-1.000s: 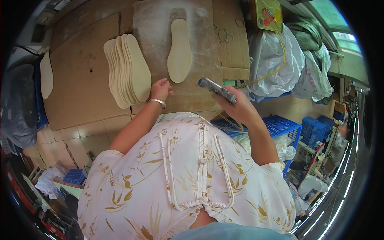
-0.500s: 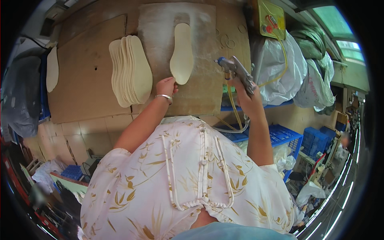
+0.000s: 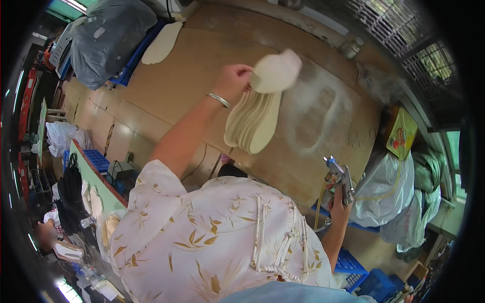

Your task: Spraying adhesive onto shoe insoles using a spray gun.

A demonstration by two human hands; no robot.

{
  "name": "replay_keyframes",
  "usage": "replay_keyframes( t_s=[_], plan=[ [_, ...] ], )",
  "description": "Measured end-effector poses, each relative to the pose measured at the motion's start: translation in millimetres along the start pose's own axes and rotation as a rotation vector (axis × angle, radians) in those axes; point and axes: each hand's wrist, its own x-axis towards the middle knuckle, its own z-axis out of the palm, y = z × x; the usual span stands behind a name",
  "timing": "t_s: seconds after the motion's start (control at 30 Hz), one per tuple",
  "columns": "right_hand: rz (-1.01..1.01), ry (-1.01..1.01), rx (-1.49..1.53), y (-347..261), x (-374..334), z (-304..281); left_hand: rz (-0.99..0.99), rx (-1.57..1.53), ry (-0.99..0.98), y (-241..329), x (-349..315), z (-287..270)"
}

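Two-handed, apart, pinches a cream foot-shaped insole (image 3: pixel 277 71) in the left hand (image 3: pixel 235 81) by a fanned cream insole stack (image 3: pixel 252 124), clasps a silver metal spray gun (image 3: pixel 346 185) in the right hand (image 3: pixel 337 205); may drop it by pinching only one edge of the insole.

Glossy beige floor tiles (image 3: pixel 117 129) are running between the cardboard-covered worktable (image 3: pixel 199 48) and a green-topped table (image 3: pixel 96 174) with a dark red edge. At upper right, a barred window (image 3: pixel 389 20) is letting in daylight; a fluorescent light strip (image 3: pixel 19 83) is glowing at far left.
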Motion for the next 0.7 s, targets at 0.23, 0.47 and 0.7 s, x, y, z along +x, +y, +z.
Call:
replay_keyframes(
  t_s=[0.23,0.47,0.7],
  plan=[
    [0.051,0.033,-0.031,-24.6,13.0,68.9,0.286,0.559,0.398,-40.7,128.3,-205.9],
    [0.138,0.203,-0.098,-46.4,2.3,136.3,0.282,0.872,0.614,-109.4,207.0,-330.3],
    [0.146,0.335,-0.078,-62.4,-9.3,166.9,-0.167,0.594,0.625,-182.8,202.2,-410.8]
  ],
)
